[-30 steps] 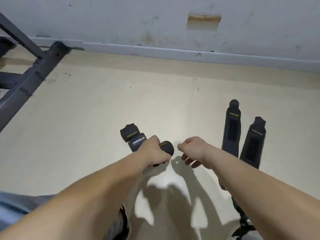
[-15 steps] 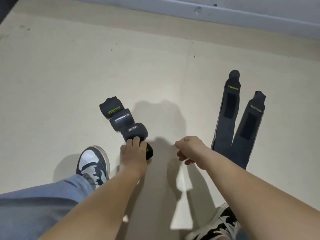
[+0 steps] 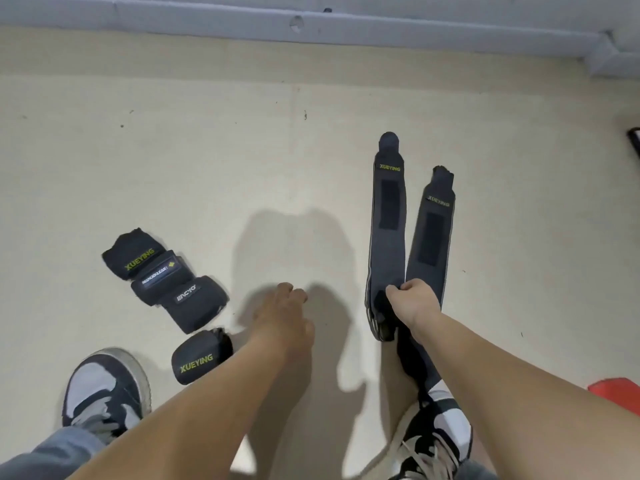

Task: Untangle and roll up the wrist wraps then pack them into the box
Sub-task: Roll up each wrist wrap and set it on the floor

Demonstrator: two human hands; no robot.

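Note:
Several rolled black wrist wraps lie in a row on the floor at the left: a XUEYING roll (image 3: 130, 257), a grey-labelled roll (image 3: 160, 277), a third roll (image 3: 196, 303) and a nearer XUEYING roll (image 3: 201, 355). Two long unrolled wraps lie stretched out at the right, one on the left (image 3: 388, 216) and one on the right (image 3: 432, 237). My right hand (image 3: 414, 303) grips the near end of the left long wrap. My left hand (image 3: 284, 315) hovers over bare floor with relaxed fingers and holds nothing. No box is in view.
My left shoe (image 3: 104, 389) stands beside the nearest roll, and my right shoe (image 3: 436, 434) sits under the long wraps' near ends. A grey skirting board (image 3: 311, 26) runs along the far wall. A red object (image 3: 616, 393) shows at the right edge.
My left hand let go of the nearest roll and moved right. My right hand moved right and took hold of the left long wrap. The view tilted further down.

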